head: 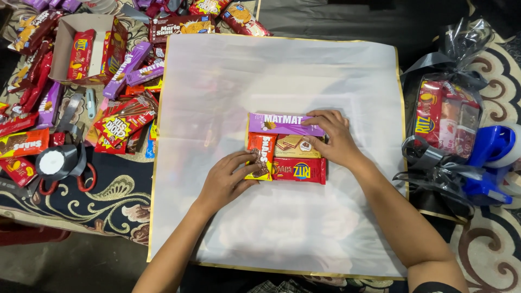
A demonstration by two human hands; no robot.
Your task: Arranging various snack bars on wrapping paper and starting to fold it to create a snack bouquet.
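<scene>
Snacks are being squared up in the middle of a white wrapping sheet edged in gold, seen from the head view looking straight down; the little block is made of a purple bar lying crosswise at the far side, an upright red packet, a tan wafer pack and a red cracker pack lying crosswise nearest the person. The left hand is pressing against the near left corner, fingers curled together and tips touching the red packet's lower end; the right hand is resting flat-ish on the right end of the purple bar, fingers lying close together and slightly bent, pinching nothing. These packs are looking light, crinkly and slippery, and the biscuits inside likely brittle, so pushing on the ends and edges seems safer than squeezing the middles. The purple bar's long axis is running left to right, as is the cracker pack's; the red packet's is running toward and away from the person. Off to the left, loose snack packs and a tape roll are lying about; on the right a finished cellophane bundle is sitting beside a blue tape dispenser.
</scene>
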